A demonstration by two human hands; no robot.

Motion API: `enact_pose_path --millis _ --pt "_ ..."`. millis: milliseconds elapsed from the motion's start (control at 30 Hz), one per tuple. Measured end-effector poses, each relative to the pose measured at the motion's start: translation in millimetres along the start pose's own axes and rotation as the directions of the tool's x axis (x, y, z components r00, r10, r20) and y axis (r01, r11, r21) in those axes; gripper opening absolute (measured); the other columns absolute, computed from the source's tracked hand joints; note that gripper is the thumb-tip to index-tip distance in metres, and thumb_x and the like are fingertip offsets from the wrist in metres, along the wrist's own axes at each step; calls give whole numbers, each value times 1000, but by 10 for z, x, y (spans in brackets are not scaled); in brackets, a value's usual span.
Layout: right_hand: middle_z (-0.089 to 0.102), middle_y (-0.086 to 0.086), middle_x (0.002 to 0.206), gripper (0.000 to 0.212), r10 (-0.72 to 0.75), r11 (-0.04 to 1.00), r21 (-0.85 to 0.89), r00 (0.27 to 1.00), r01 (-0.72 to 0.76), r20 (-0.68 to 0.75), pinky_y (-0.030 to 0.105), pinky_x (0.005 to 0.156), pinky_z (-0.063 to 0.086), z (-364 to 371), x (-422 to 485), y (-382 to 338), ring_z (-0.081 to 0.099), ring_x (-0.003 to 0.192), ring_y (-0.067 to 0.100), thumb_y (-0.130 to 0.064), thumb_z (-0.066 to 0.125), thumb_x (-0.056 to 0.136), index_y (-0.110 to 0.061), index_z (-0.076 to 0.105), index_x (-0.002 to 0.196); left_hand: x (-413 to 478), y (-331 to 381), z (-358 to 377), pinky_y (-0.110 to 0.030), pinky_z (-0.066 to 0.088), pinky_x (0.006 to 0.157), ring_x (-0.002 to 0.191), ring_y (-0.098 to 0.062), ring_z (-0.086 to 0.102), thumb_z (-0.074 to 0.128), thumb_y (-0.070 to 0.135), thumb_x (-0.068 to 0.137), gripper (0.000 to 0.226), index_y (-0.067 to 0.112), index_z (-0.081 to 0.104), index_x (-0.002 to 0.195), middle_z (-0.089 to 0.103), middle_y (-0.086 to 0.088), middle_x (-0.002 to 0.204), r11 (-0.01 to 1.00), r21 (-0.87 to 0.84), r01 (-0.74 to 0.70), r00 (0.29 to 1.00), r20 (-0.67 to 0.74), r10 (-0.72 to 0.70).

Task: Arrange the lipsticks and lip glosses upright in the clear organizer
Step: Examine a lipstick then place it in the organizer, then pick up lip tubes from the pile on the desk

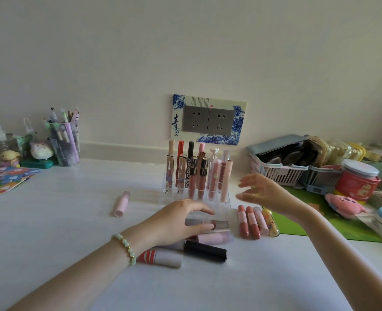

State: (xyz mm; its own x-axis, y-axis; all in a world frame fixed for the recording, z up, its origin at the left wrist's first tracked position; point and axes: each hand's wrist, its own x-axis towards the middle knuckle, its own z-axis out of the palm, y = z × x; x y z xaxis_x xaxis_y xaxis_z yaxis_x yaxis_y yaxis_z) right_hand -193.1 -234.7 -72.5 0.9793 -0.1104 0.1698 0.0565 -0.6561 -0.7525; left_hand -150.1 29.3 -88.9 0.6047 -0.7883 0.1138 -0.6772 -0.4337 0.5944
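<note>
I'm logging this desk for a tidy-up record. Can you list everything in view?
organizer: one, clear, centre, about a dozen tubes upright in it
loose tubes: four in a row at its right, about five under the left hand, one pink at its left
pen cup: one, full, far left
plush toys: two, beside the cup
baskets: pink and blue, right
red tin: one, right
green mat: one, right
socket plate: on wall
left hand: on a silver tube, bead bracelet
right hand: open, in the air
</note>
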Motion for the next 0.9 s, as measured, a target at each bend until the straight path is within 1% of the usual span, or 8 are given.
enact_pose_path --millis 133,233,333,400,467,533,667,900 --pt "64 -9 105 47 -46 997 -60 998 48 42 25 86 52 37 -224 -7 63 94 3 -44 73 61 -23 60 102 -115 -20 -42 -25 36 102 122 3 42 62 61 77 47 49 52 120 47 23 135 999 42 24 999 19 -25" --pt "67 -13 84 31 -127 990 -50 987 133 100 23 65 52 137 -381 -177 64 69 2 -38 75 67 -20 65 90 -229 -30 -124 -29 35 106 122 4 42 68 63 70 50 52 53 116 48 26 131 996 78 40 999 28 -42" --pt "66 -10 78 25 -154 984 -64 971 168 185 20 55 46 325 -505 -363 58 61 0 -38 75 72 -24 66 90 -351 -74 -205 -30 10 108 120 11 39 69 71 62 57 53 53 113 47 34 126 973 197 118 992 16 -123" --pt "65 -16 85 34 -162 960 -199 970 197 179 26 67 45 454 -535 -422 59 72 1 -60 69 67 -36 65 89 -410 -121 -278 -52 -10 108 118 12 40 61 86 49 65 61 50 108 50 40 118 941 301 151 985 34 -169" --pt "59 -30 83 28 -171 931 -299 974 209 149 13 73 35 552 -566 -464 54 72 -4 -63 67 66 -42 62 84 -467 -154 -350 -64 -15 106 116 12 42 61 88 43 67 63 48 104 51 44 111 932 323 163 973 102 -206" --pt "53 -40 81 21 -198 903 -364 973 229 121 3 70 27 620 -612 -519 48 77 -12 -59 68 69 -43 60 80 -503 -168 -393 -63 -14 108 111 8 38 71 76 50 63 56 50 107 52 40 107 931 317 179 962 142 -233" --pt "56 -24 74 19 -228 901 -355 968 251 105 -5 73 24 705 -654 -586 42 83 -21 -50 72 72 -38 62 83 -532 -198 -403 -56 -9 113 104 1 28 76 59 63 52 41 56 108 54 32 104 932 306 194 966 106 -236" --pt "56 -19 89 23 -291 916 -226 936 333 199 6 75 35 882 -596 -569 51 86 -3 -43 74 72 -36 63 92 -499 -352 -450 -44 23 110 95 -4 45 60 62 76 34 39 68 100 67 23 94 950 244 196 979 7 -204"
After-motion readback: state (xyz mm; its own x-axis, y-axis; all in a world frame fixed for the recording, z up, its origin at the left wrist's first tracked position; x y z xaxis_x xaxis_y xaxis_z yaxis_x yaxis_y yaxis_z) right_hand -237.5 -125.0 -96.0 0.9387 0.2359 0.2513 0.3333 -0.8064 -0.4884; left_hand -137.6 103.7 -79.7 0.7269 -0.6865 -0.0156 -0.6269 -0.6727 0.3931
